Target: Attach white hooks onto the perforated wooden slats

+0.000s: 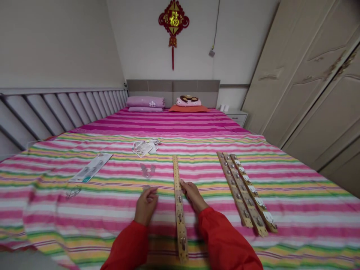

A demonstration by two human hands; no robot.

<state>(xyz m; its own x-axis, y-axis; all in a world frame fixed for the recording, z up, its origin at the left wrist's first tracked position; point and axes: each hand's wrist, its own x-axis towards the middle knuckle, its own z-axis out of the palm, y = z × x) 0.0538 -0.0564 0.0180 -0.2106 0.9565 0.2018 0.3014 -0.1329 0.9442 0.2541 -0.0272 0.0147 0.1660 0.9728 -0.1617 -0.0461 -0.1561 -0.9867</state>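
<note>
A narrow wooden strip [176,172] with rows of holes lies lengthwise in front of me on the striped sheet. Metal hooks [180,216] are attached along its near half; the far half is bare. My right hand [194,195] is closed at the strip's right edge, its thumb and finger pinched against it. Left of the strip, my left hand [146,205] has its fingers bent together; whatever is between them is too small to make out. A clear plastic piece [147,171] lies just beyond that hand.
Three wooden strips with hooks [239,191] lie side by side at right. Packaging [144,147] sits farther back. At left are a flat hook package [92,167] and a small wire-like heap [73,192]. A bed rail [64,112] runs along the left; wardrobes [317,93] stand right.
</note>
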